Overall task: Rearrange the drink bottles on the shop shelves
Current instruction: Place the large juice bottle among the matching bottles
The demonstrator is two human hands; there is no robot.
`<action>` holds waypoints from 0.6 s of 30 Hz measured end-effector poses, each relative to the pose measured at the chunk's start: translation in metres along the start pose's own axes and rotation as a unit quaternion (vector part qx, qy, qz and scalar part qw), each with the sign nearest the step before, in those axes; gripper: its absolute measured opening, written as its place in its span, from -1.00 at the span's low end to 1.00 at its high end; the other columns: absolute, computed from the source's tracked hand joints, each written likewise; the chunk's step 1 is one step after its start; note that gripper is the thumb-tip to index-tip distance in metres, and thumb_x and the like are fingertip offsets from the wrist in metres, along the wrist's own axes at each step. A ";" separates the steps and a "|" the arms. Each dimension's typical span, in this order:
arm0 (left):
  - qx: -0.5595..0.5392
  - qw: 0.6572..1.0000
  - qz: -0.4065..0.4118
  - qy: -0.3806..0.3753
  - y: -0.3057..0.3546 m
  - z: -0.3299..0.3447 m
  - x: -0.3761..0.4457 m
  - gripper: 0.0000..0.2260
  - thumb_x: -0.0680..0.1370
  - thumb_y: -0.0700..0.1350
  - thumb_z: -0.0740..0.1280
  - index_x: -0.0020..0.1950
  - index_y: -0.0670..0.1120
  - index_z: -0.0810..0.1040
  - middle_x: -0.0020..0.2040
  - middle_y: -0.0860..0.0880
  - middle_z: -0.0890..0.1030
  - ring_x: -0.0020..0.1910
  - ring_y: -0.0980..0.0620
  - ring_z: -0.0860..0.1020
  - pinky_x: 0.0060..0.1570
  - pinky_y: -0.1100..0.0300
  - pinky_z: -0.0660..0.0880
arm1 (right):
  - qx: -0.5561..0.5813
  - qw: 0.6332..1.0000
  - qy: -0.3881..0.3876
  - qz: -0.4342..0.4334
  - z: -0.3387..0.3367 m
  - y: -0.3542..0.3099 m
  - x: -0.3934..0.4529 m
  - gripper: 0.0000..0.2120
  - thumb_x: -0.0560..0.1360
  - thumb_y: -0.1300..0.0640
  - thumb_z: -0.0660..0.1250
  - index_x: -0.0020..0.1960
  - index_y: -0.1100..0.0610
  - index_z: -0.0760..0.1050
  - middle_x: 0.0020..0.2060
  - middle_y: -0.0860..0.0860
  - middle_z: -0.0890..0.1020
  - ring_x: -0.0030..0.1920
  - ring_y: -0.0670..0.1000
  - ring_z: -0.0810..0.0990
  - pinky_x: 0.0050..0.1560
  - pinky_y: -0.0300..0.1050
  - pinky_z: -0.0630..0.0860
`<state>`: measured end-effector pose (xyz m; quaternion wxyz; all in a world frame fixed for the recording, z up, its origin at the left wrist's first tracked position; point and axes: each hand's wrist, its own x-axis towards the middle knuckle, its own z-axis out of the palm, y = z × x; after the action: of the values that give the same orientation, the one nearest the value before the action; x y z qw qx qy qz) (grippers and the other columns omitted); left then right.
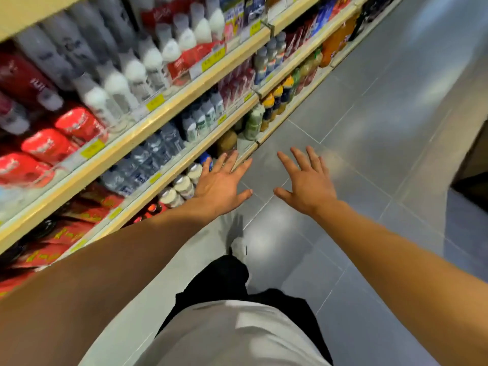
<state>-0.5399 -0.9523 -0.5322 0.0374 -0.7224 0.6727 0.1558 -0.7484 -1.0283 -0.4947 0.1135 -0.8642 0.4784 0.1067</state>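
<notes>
Wooden-edged shop shelves (169,107) run along the left, packed with drink bottles. White-capped clear bottles (116,88) fill an upper tier, small water bottles (148,157) the tier below, and cream-lidded bottles (182,186) stand on the bottom tier. My left hand (219,180) is stretched out flat with fingers spread, just in front of the bottom shelf edge beside the cream-lidded bottles, holding nothing. My right hand (306,180) is spread open over the floor, apart from the shelves and empty.
Grey tiled floor (383,114) forms the aisle on the right. Red packs (47,146) sit at the left of the upper tier, orange and yellow-capped bottles (277,99) farther down the aisle. My dark trousers and a white shoe (239,247) show below.
</notes>
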 end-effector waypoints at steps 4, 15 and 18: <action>-0.026 0.999 -0.024 0.009 0.011 -0.020 0.072 -0.31 0.59 0.34 0.11 0.63 0.19 -0.11 0.65 -0.04 -0.08 0.61 -0.12 -0.03 0.53 -0.22 -0.10 | -0.002 0.999 -0.020 -0.032 -0.032 0.045 0.072 -0.19 0.54 -0.28 0.24 0.60 -0.14 -0.16 0.61 0.03 -0.08 0.58 0.18 -0.22 0.56 0.17 -0.16; -0.095 0.963 -0.250 0.037 0.069 0.002 0.240 -0.32 0.58 0.32 0.18 0.63 0.17 0.01 0.65 -0.04 -0.01 0.60 -0.16 0.04 0.51 -0.24 0.00 | -0.054 0.965 -0.096 -0.238 -0.045 0.166 0.295 -0.21 0.56 -0.29 0.19 0.60 -0.15 -0.19 0.61 0.02 -0.14 0.58 0.17 -0.25 0.53 0.15 -0.20; -0.128 0.942 -0.309 0.033 0.095 -0.002 0.265 -0.27 0.58 0.29 0.21 0.63 0.16 -0.08 0.65 -0.04 -0.06 0.61 -0.15 0.02 0.52 -0.24 0.01 | -0.094 0.942 -0.138 -0.292 -0.048 0.194 0.335 -0.20 0.56 -0.31 0.17 0.59 -0.17 -0.25 0.60 -0.02 -0.19 0.57 0.15 -0.30 0.54 0.14 -0.21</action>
<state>-0.6209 -1.2164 -0.5882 -0.0313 -0.8982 0.3914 0.1976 -0.7361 -1.4123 -0.5654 0.1230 -0.9494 0.1724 0.2320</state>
